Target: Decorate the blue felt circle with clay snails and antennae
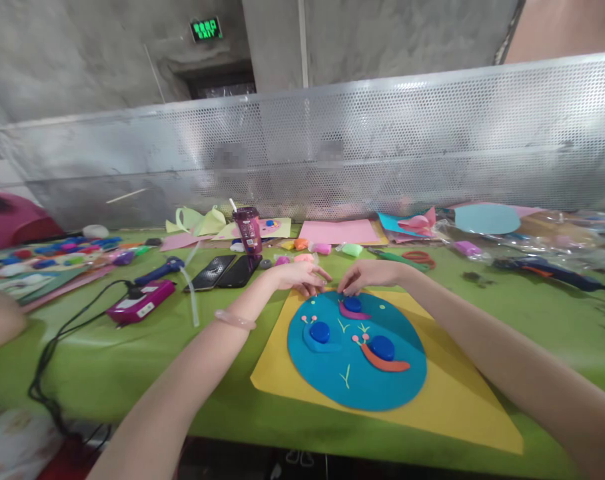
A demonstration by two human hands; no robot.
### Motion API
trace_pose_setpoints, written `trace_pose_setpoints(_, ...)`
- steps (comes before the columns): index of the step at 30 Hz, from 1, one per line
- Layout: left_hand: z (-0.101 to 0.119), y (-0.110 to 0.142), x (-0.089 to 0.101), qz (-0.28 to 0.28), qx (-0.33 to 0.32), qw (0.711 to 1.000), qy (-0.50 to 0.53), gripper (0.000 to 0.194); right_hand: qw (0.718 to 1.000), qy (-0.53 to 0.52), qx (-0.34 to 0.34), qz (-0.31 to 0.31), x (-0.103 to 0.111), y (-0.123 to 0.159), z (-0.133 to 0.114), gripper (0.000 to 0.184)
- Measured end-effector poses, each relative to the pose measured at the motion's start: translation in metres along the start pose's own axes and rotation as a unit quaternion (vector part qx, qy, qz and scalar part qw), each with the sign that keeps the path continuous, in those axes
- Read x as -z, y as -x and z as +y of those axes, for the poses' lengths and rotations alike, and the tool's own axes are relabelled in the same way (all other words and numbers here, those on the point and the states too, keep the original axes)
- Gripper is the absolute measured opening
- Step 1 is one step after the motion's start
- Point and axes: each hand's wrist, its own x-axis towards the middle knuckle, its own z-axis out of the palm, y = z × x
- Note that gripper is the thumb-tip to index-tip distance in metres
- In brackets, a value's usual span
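Blue circle lies flat on yellow sheet, probably for support; purple snail just below right hand, left hand alongside; can't tell if either grips anything.

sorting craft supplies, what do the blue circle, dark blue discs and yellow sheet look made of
Blue circle: probably card, matte, with a crisp edge. Dark blue discs: perhaps plastic, smooth, raised and faintly glossy. Yellow sheet: paper or card, matte and flat.
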Motion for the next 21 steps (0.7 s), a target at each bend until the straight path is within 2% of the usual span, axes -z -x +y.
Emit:
trace_pose_setpoints(7,0.0031,0.0022,-0.0025,0.011,0.003,1.0,-0.012,0.042,0.997,0.068,0.002,0.025,0.0003,-0.0054,0.0058,0.029)
trace_pose_setpoints(15,0.0039,0.0027,-0.0029,0.009,0.008,1.0,-0.012,0.04,0.999,0.043,0.013,0.018,0.0012,-0.005,0.008,0.037)
trace_pose_setpoints(21,0.0039,0.0027,-0.0027,0.013,0.009,1.0,-0.013,0.039,0.999,0.03,0.011,0.02,0.0001,-0.006,0.0088,0.031)
